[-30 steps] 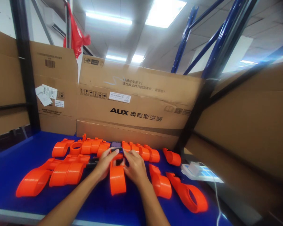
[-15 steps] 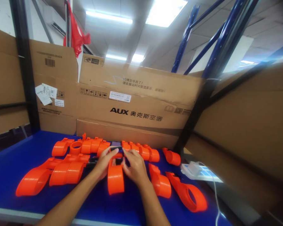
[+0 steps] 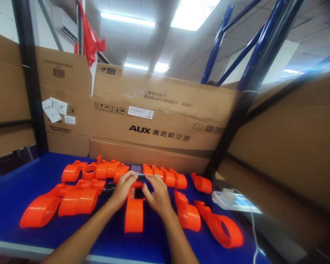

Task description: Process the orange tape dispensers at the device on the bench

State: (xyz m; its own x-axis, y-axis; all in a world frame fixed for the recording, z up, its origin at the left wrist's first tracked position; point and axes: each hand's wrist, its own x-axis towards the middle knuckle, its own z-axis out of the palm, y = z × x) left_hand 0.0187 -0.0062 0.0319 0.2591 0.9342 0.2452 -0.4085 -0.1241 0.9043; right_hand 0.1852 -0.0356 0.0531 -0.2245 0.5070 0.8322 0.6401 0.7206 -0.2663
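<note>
Both hands meet above the middle of the blue tabletop. My left hand (image 3: 123, 189) pinches the left end of a small dark flat object (image 3: 139, 177). My right hand (image 3: 157, 192) has its fingers at the right end of that same object. Just below them, between the hands, is an orange plastic ring part (image 3: 134, 217) with a squared bracket at its top. Whether the dark object is seated in the bracket, I cannot tell, since the fingers cover that part. Beside my left hand lies a black item (image 3: 109, 189), partly hidden.
Orange ring parts stand in rows to the left (image 3: 79, 198) and at the back right (image 3: 169, 178); two more (image 3: 191, 216) lie to the right. A dark-screened device (image 3: 135, 168) rests at the back. A white power strip (image 3: 233, 201) with a cable sits right. Cardboard (image 3: 159, 150) walls the back.
The orange ring part between my hands has tipped down slightly, and its bracket shows more. My right fingers have shifted a little along the dark object.
</note>
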